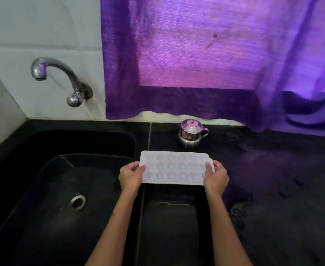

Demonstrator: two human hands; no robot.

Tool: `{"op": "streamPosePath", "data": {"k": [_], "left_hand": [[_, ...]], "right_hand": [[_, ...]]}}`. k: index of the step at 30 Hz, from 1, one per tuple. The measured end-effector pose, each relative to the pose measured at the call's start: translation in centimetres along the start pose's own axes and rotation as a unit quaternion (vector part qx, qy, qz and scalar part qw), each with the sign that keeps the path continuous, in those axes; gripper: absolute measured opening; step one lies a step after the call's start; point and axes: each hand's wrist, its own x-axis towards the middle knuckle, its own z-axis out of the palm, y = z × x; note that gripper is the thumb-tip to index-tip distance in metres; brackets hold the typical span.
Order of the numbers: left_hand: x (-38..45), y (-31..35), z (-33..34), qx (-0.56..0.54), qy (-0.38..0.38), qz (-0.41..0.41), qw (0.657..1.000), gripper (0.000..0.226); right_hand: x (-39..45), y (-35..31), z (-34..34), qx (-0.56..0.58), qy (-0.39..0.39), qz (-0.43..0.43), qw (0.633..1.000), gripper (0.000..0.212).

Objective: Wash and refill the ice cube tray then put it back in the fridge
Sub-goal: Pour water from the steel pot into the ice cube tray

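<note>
Two hands are seen, and one white ice cube tray (174,167) is held between them, level, above the black counter (273,179) just right of the sink (42,198). The left hand (130,176) is curled round the tray's left short edge, thumb laid on the top face and fingers tucked beneath. The right hand (215,177) is closed on the right short edge in the same manner, thumb on top near the rim. The tray's moulded cavities are arranged in three rows; about six columns can be made out, star and flower shapes among them, though the cells nearest the right thumb are partly covered and an exact count cannot be given. Whether the cavities hold water cannot be told.

One chrome tap (60,79) is fixed to the white tiled wall (33,25), its spout curved out over the single black basin, in which one round metal drain (77,202) is set. One small steel pot (191,133) with a lid and side handle is stood on the counter behind the tray, well apart from it. Two stickers are borne on its side: a red one whose print is too small to read, and a round dark one on which the digit 5 appears to be printed. One purple curtain (215,54) is hung above the counter, its hem reaching just behind the pot.
</note>
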Motion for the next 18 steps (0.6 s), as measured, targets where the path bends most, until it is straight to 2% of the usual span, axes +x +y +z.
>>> {"op": "streamPosePath", "data": {"k": [7, 11, 14, 16, 18], "left_hand": [[0.3, -0.5, 0.7, 0.065, 0.020, 0.022, 0.997, 0.015], [0.5, -0.6, 0.8, 0.108, 0.027, 0.034, 0.993, 0.002], [0.6, 0.0, 1.3, 0.187, 0.027, 0.073, 0.979, 0.007], [0.5, 0.6, 2.0, 0.249, 0.039, 0.099, 0.963, 0.037], [0.1, 1.6, 2.9, 0.263, 0.056, 0.130, 0.954, 0.047]], "right_hand": [[1.9, 2.2, 1.6, -0.075, -0.023, -0.035, 0.996, 0.032], [1.9, 1.2, 1.2, -0.161, 0.018, -0.072, 0.984, 0.040], [2.9, -1.5, 1.2, -0.128, 0.027, -0.099, 0.986, 0.048], [4.4, -3.3, 2.0, -0.060, -0.012, -0.109, 0.992, 0.048], [5.9, -5.1, 2.9, -0.017, -0.050, -0.104, 0.993, 0.050]]}}
